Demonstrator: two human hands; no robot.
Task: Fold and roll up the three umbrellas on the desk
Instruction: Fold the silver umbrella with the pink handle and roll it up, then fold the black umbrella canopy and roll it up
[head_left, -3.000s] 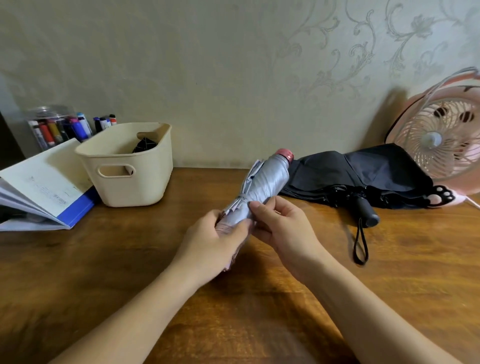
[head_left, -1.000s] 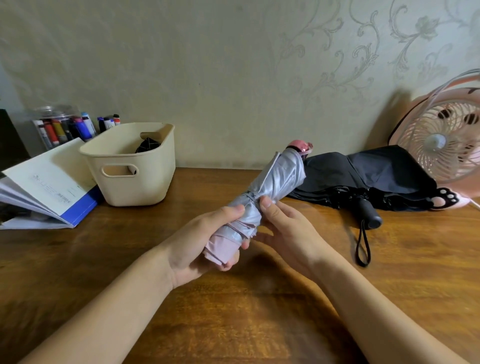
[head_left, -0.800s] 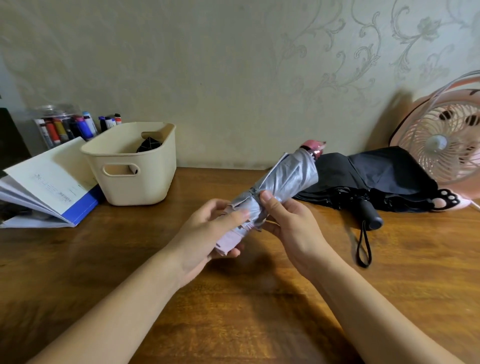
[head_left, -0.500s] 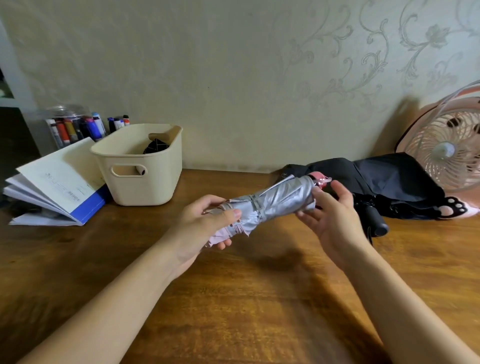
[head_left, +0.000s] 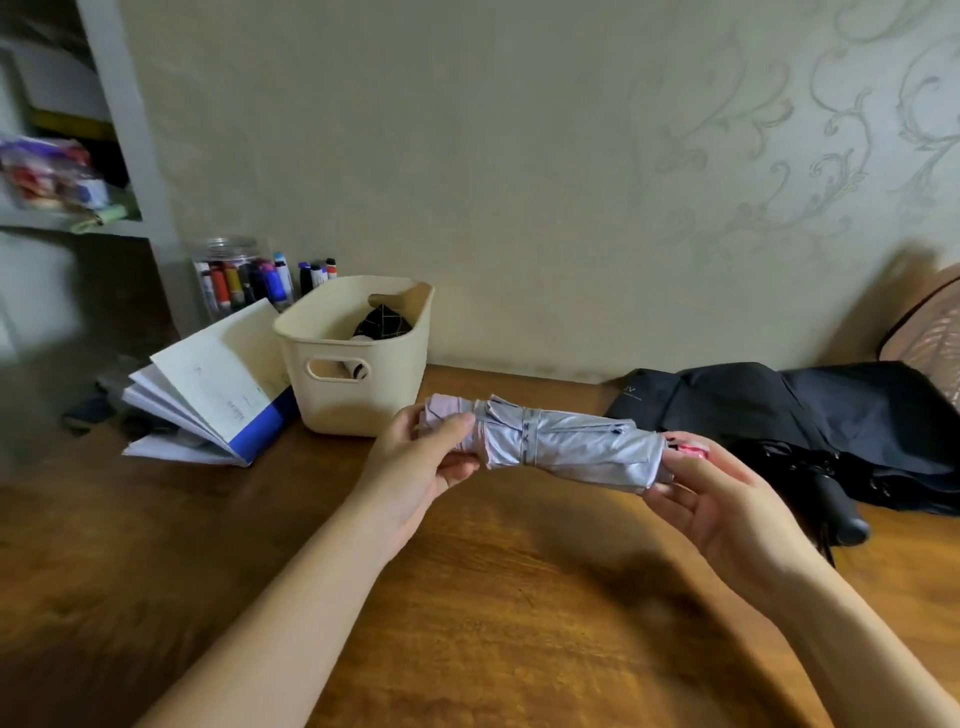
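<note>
Silver umbrella rolled, strapped, level above table centre. Left hand grips 9 o'clock end; right hand, fingers loose, cradles 3 o'clock cap end. Likely light, slick fabric over stiff ribs: grip ends, not folds.

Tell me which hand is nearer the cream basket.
Left. The left hand grips one end of the silver umbrella just in front of the basket; the right hand touches the other end, off to its right.
</note>
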